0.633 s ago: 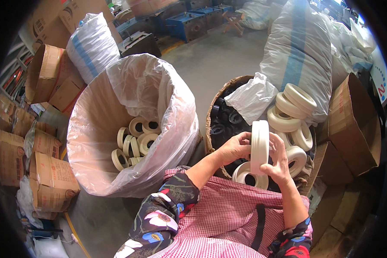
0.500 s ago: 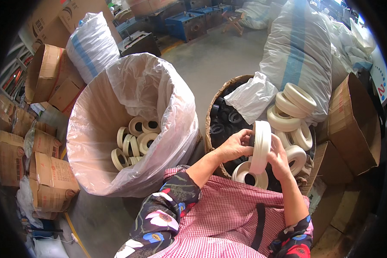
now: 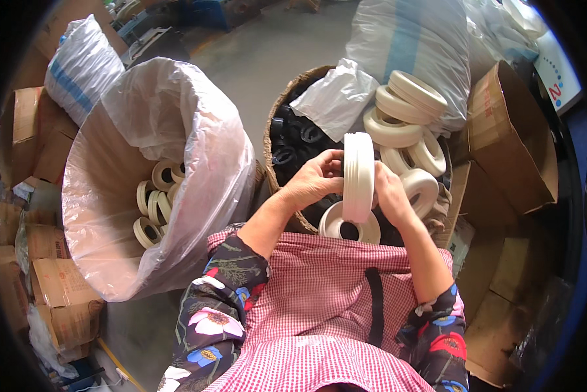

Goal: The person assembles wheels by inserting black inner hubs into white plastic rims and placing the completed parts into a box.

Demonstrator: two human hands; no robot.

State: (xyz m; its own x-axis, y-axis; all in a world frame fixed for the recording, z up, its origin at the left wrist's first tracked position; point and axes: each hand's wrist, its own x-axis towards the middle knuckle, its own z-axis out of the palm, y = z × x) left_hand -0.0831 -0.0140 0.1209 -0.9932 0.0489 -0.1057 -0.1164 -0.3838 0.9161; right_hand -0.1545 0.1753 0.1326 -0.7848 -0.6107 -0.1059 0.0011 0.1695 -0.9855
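Note:
Both hands are at a thick cream-white plastic ring [image 3: 359, 176], held upright on edge in front of me with its grooved rim facing up. My left hand [image 3: 314, 179] presses fingers and thumb to its left face; whether a small dark part sits between them I cannot make out. My right hand [image 3: 391, 195] grips the ring's right side, its fingertips partly hidden behind it. Just below lies another white ring [image 3: 333, 222]. More white rings [image 3: 411, 98] are piled to the right, over a round tub [image 3: 272, 124] containing black plastic parts [image 3: 287, 140].
To the left stands a large bin lined with clear plastic [image 3: 208, 196], with several white rings [image 3: 156, 202] inside. A crumpled white bag [image 3: 336, 98] lies on the tub. Big white woven sacks [image 3: 424, 39] stand behind; open cardboard boxes [image 3: 502, 144] are at the right.
My view has shifted, so the bins and sacks appear further left and higher. Both hands still hold the upright white ring above the tub.

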